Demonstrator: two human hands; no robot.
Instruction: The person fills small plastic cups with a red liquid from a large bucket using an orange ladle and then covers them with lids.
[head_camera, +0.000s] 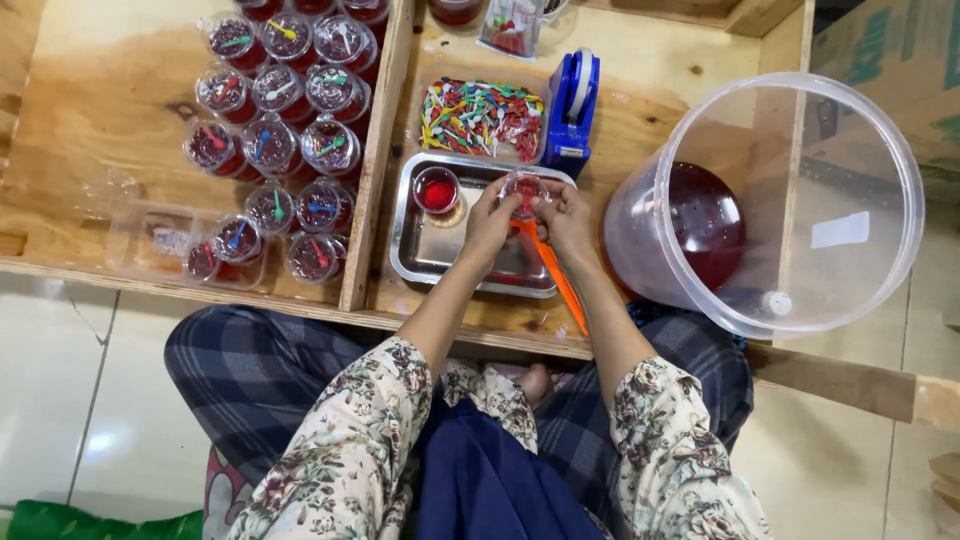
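Both sets of fingers are pinched in on one small clear cup of red jelly-looking stuff, held just over the far edge of a shallow steel tray. The left hand clamps its left side, the right hand its right side, thumbs meeting near the rim. Might be pressing a lid on, but the fingers cover too much to really tell.

An orange strip-shaped thing pokes out below the hands and runs back across the tray toward the person; can't make out what it is. A second filled cup, uncovered, sits in the tray's far left corner, well apart from the hands.

Just past the tray there's a clear tub of tiny coloured plastic spoons, and next to that a blue tape dispenser. Off to the right, a big clear bucket lies tilted with dark red liquid pooled in its bottom.

On the left, beyond a wooden divider, rows of sealed cups stand packed together, each with a little spoon on top. The person sits cross-legged, with floral sleeves and plaid trousers.
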